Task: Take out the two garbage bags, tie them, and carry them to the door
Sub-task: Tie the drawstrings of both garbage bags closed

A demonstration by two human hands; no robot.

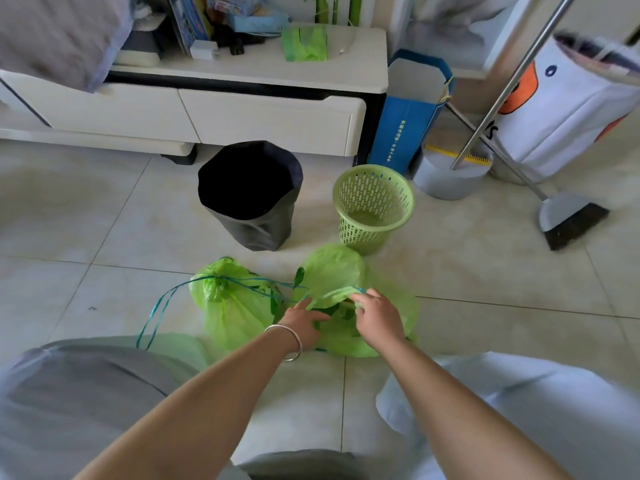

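Hands first: your left hand (304, 322) rests on the open mouth of the second garbage bag (346, 271), fingers half curled and pressing on the green plastic, and it wears a silver bracelet (289, 341) at the wrist. Your right hand (377, 318) has its grip pinched together on the rim of the same bag, where a thin blue-green drawstring (162, 306) runs along the edge. This bag lies on the tiled floor (104, 220) just in front of your knees, its top is not tied, and dark green leaves show inside it.

The first garbage bag (228, 299) sits just beside it on your left, touching it. Its neck is gathered closed, and the long loops of string trail over the floor to the left.

Behind the bags stand two bins: a dark bin (256, 216) with a black liner, and to its right a green basket (374, 209) that is almost touching the open bag. Further right, a broom (568, 220) and a grey dustpan (450, 181) lean near a blue paper bag (405, 133). A low white cabinet (242, 116) closes the far side.

Open floor is on the left of the tied bag and on the right of the open one, up to the broom.
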